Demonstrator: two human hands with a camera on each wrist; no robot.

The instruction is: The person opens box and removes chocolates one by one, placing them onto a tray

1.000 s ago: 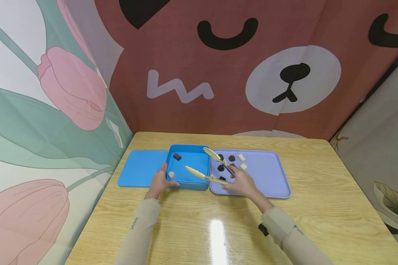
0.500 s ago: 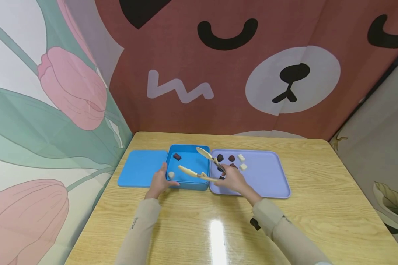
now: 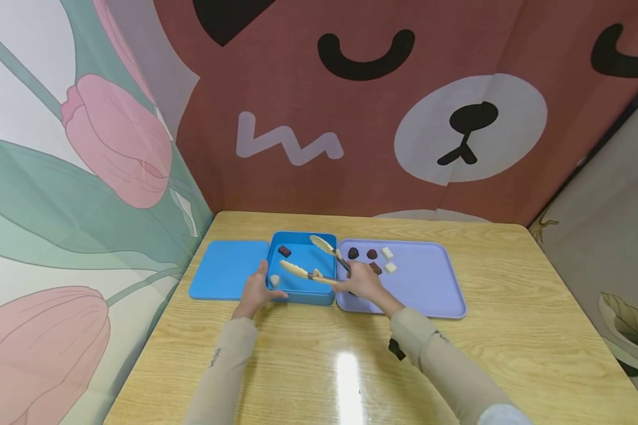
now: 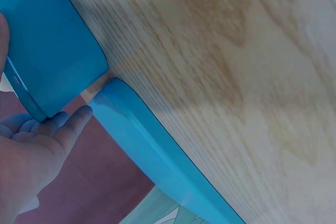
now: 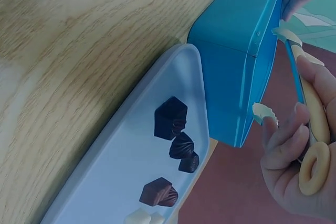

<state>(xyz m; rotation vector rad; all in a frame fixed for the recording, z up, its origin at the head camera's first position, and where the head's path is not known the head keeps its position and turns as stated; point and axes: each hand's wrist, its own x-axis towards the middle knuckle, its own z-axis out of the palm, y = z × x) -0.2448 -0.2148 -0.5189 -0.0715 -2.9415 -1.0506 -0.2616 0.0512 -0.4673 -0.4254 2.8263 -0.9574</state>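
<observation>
My left hand (image 3: 255,291) grips the front left corner of a blue box (image 3: 308,299), thumb on the front wall and fingers along the left side. A dark brown chocolate (image 3: 284,251) and a white chocolate (image 3: 274,281) lie inside. My right hand (image 3: 363,281) holds a pair of tongs (image 3: 296,270) with cream-coloured tips. Those tips hang spread apart over the box with nothing between them. On the lilac tray (image 3: 425,283) sit several dark, brown and white chocolates, including a dark angular chocolate (image 5: 170,118) in the right wrist view; my right hand partly covers others in the head view.
A flat blue lid (image 3: 225,268) lies left of the box, its edge close to it. The tray stands right against the box's other side. All rest on a wooden table (image 3: 298,366), with printed cloth (image 3: 298,189) hanging behind and to the sides.
My right hand has moved left with the tongs, from over the tray's left part to the tray's left edge, so the tips now reach further over the box. My left hand has stayed put.
</observation>
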